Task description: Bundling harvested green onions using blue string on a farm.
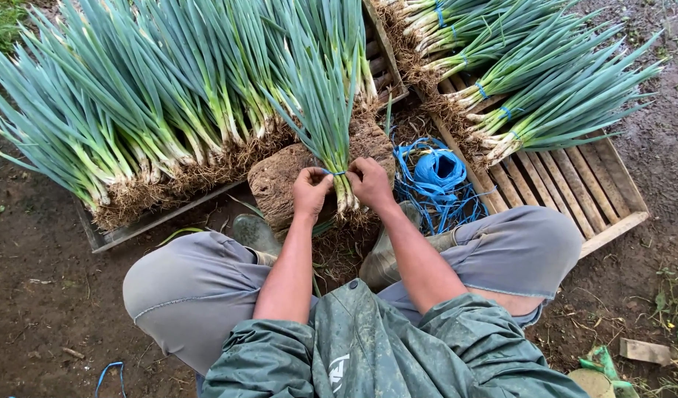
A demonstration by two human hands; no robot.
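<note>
On damp brown soil (pixel 44 295), the left hand (pixel 310 190) and right hand (pixel 370 182) are pinching thin blue twine (pixel 329 172) around a slim green-onion bunch (pixel 331 110) with hairy roots, lying between them on a rough stump (pixel 276 180), a tangled twine ball (pixel 438 171) sitting just right.

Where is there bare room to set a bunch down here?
Bare slats on the wooden pallet lie below the blue-tied green onion bunches. Dark soil lies open lower left. It is crowded around both hands: loose green onions, a tree stump, blue twine.
</note>
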